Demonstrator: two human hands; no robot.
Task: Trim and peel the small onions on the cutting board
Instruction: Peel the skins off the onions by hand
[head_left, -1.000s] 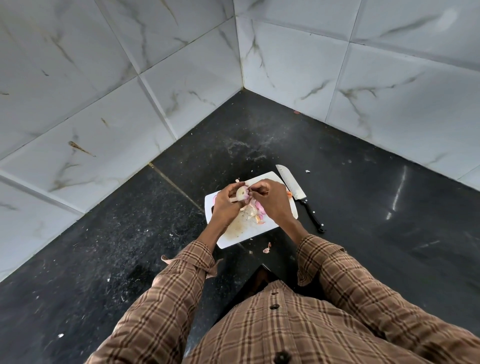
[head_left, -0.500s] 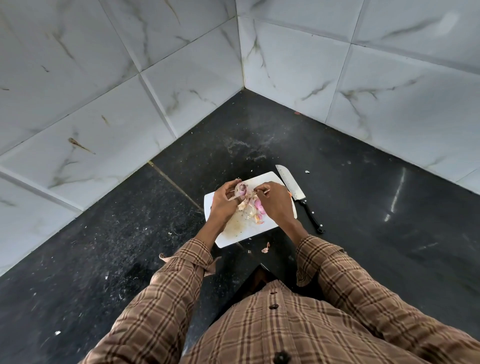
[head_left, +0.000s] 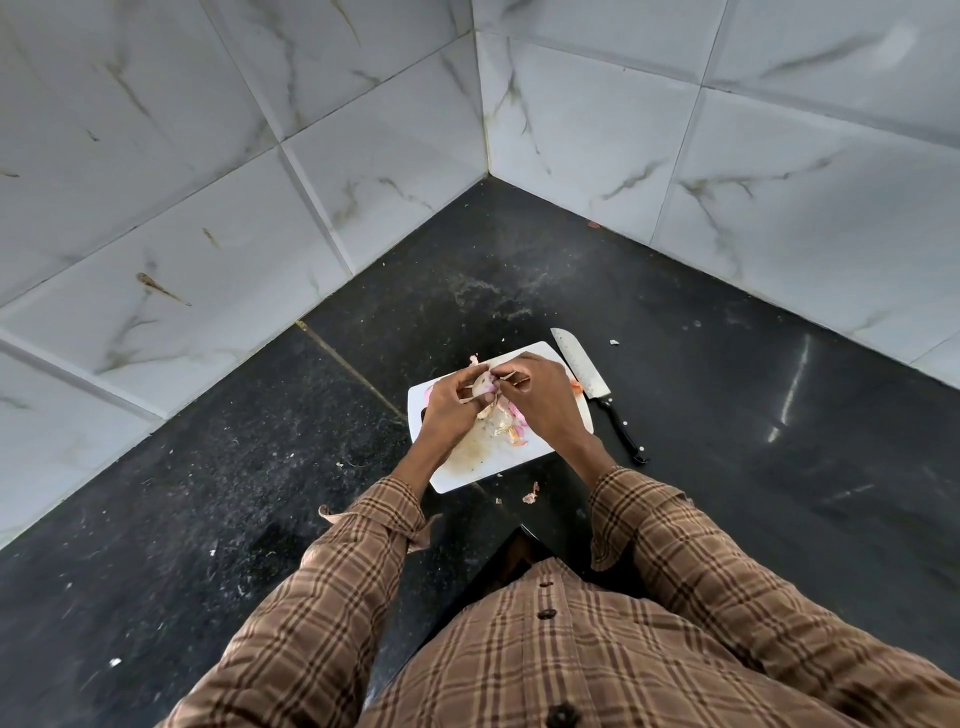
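A white cutting board (head_left: 467, 467) lies on the black counter. My left hand (head_left: 449, 405) holds a small pale onion (head_left: 480, 384) just above the board's far part, fingers curled round it. My right hand (head_left: 540, 400) meets it from the right and pinches a thin strip of onion skin (head_left: 511, 375) at the onion's top. Pink and tan peelings (head_left: 511, 428) lie heaped on the board under my hands. Other onions on the board are hidden by my hands.
A knife (head_left: 597, 389) with a black handle lies on the counter along the board's right edge, blade pointing away. A loose peel scrap (head_left: 531, 493) sits on the counter near the board's front. Tiled walls meet in a corner behind.
My hands have stayed together over the board; the right hand has drawn a strip of skin off the onion, and the onion has turned a little in my left hand.
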